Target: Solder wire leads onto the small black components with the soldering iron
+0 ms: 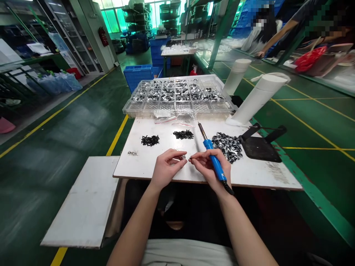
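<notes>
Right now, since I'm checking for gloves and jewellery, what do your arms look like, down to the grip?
My left forearm and right forearm show no sleeve, watch or bracelet. Each grip is an ungloved human hand, left hand and right hand, with no ring or marking that I can see.

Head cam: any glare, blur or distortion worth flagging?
Head view: windows near blown out; pale reflections on the green floor; divided tray glints; outer edges stretched and soft; pixelated patches upper right; piece in the left hand too small to make out.
</notes>
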A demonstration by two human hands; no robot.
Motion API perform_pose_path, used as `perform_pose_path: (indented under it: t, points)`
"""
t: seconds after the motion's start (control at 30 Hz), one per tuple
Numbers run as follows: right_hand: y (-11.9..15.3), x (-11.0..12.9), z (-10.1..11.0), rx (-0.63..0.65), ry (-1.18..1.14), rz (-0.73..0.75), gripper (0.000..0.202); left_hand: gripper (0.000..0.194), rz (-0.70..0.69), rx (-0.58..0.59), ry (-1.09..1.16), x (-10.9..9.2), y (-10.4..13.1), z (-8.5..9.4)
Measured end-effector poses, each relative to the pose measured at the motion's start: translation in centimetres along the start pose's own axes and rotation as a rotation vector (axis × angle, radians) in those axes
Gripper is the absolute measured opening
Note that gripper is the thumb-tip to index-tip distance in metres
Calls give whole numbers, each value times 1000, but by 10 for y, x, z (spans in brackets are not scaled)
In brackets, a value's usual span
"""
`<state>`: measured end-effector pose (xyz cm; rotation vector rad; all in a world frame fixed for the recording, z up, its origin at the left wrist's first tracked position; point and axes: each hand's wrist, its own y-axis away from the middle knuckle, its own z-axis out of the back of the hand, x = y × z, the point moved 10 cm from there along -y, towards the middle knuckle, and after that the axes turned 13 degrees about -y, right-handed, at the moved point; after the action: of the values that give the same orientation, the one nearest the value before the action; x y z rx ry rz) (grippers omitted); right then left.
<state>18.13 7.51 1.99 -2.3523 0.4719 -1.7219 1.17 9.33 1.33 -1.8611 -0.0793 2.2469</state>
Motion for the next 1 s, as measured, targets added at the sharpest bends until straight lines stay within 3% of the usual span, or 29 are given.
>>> perform_pose_path:
  t: [0.43,1.0]
  points:
    - [2,-2,-3,54,41,-4,29,26,-6,50,2,-4,-1,-6]
    - [0,-1,-3,34,-19,-34,31,25,-1,62,-11,-2,-1,-9]
